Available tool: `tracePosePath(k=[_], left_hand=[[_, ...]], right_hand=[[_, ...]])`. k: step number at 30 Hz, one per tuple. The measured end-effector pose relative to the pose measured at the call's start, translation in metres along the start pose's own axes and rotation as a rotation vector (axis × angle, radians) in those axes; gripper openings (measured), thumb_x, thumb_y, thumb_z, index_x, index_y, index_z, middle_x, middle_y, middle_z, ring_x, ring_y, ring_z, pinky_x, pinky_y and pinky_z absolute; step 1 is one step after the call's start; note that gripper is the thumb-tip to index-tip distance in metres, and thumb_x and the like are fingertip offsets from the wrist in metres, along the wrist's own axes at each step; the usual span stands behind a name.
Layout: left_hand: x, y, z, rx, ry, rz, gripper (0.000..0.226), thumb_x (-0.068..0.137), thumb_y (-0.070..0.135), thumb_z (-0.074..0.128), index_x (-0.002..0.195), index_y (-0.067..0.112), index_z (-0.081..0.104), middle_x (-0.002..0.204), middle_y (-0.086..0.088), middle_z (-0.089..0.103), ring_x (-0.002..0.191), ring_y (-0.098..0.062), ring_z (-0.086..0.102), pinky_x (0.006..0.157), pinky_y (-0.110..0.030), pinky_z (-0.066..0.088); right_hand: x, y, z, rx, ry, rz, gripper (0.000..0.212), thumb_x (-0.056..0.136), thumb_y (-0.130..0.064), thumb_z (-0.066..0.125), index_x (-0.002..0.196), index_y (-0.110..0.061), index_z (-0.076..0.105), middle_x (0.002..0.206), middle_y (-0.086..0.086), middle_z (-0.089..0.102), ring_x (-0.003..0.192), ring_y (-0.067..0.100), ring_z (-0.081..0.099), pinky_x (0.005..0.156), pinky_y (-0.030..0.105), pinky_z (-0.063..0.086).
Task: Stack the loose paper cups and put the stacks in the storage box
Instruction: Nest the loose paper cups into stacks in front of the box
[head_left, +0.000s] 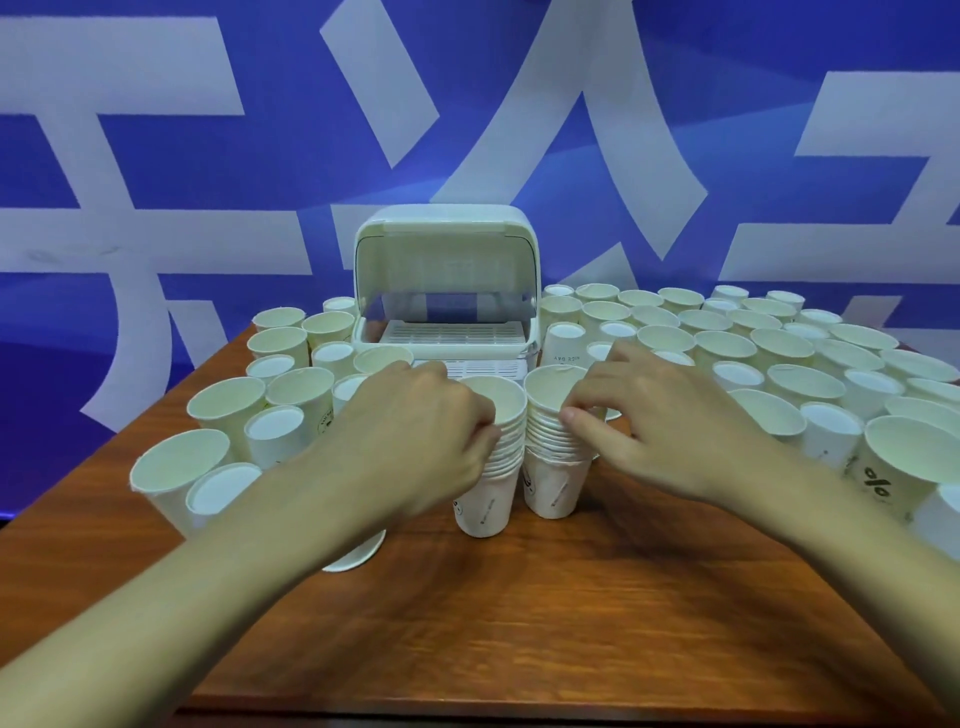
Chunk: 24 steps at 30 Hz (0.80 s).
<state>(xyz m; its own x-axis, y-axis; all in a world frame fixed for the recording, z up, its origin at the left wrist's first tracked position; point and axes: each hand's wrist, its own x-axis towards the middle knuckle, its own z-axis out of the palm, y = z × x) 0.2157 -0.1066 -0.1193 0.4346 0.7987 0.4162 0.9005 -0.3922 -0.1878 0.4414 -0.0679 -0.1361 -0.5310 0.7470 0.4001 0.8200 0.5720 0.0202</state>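
Two stacks of white paper cups stand side by side on the wooden table, mouths up. My left hand (421, 436) grips the left stack (488, 499) at its rims. My right hand (660, 415) pinches the right stack (553, 483) near its top. Behind them stands the pale storage box (363, 332), its lid flipped up and a slatted white tray showing inside. Loose cups crowd both sides, some upright and some upside down: a group at the left (228, 405) and a larger spread at the right (779, 353).
The brown table (519, 623) reaches toward me with bare wood in front of the stacks. One cup (358, 553) lies partly hidden under my left forearm. A blue wall with large white shapes rises right behind the table.
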Motion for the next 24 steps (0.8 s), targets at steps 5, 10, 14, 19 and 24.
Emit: tracePosePath(k=[5, 10, 14, 19, 24], left_hand=[[0.001, -0.003, 0.007, -0.027, -0.007, 0.038, 0.036, 0.096, 0.042, 0.039, 0.083, 0.020, 0.065, 0.078, 0.000, 0.062, 0.085, -0.020, 0.051, 0.063, -0.033, 0.025], [0.005, -0.009, 0.014, -0.096, -0.057, 0.010, 0.035, 0.092, 0.044, 0.040, 0.085, 0.023, 0.068, 0.080, -0.002, 0.063, 0.085, -0.024, 0.054, 0.066, -0.034, 0.046], [0.006, -0.010, 0.016, -0.114, -0.072, 0.007, 0.038, 0.087, 0.045, 0.036, 0.080, 0.022, 0.066, 0.077, -0.002, 0.061, 0.082, -0.025, 0.055, 0.065, -0.036, 0.050], [0.009, -0.016, 0.019, -0.117, -0.094, -0.020, 0.037, 0.087, 0.044, 0.036, 0.074, 0.021, 0.062, 0.076, -0.002, 0.060, 0.081, -0.025, 0.055, 0.067, -0.038, 0.050], [0.014, -0.019, 0.024, -0.116, -0.106, -0.052, 0.032, 0.093, 0.038, 0.043, 0.075, 0.020, 0.063, 0.077, -0.002, 0.062, 0.082, -0.022, 0.051, 0.068, -0.039, 0.050]], right_hand=[[-0.001, 0.001, 0.005, 0.030, -0.025, 0.010, 0.039, 0.094, -0.053, 0.033, 0.094, -0.035, 0.068, 0.085, -0.016, 0.063, 0.092, 0.010, 0.043, 0.067, 0.039, 0.049], [0.000, 0.001, 0.009, 0.046, -0.028, 0.023, 0.039, 0.093, -0.053, 0.033, 0.094, -0.035, 0.068, 0.084, -0.015, 0.061, 0.091, 0.010, 0.042, 0.068, 0.042, 0.051], [0.002, 0.001, 0.011, 0.049, -0.025, 0.018, 0.044, 0.092, -0.054, 0.030, 0.094, -0.034, 0.069, 0.083, -0.014, 0.062, 0.091, 0.011, 0.042, 0.068, 0.043, 0.051], [0.004, 0.001, 0.015, 0.045, -0.012, 0.007, 0.045, 0.093, -0.053, 0.030, 0.094, -0.032, 0.070, 0.082, -0.014, 0.062, 0.090, 0.012, 0.042, 0.068, 0.043, 0.050], [0.009, 0.000, 0.024, 0.039, 0.029, 0.016, 0.048, 0.093, -0.054, 0.028, 0.095, -0.032, 0.071, 0.081, -0.015, 0.061, 0.088, 0.013, 0.041, 0.064, 0.042, 0.050]])
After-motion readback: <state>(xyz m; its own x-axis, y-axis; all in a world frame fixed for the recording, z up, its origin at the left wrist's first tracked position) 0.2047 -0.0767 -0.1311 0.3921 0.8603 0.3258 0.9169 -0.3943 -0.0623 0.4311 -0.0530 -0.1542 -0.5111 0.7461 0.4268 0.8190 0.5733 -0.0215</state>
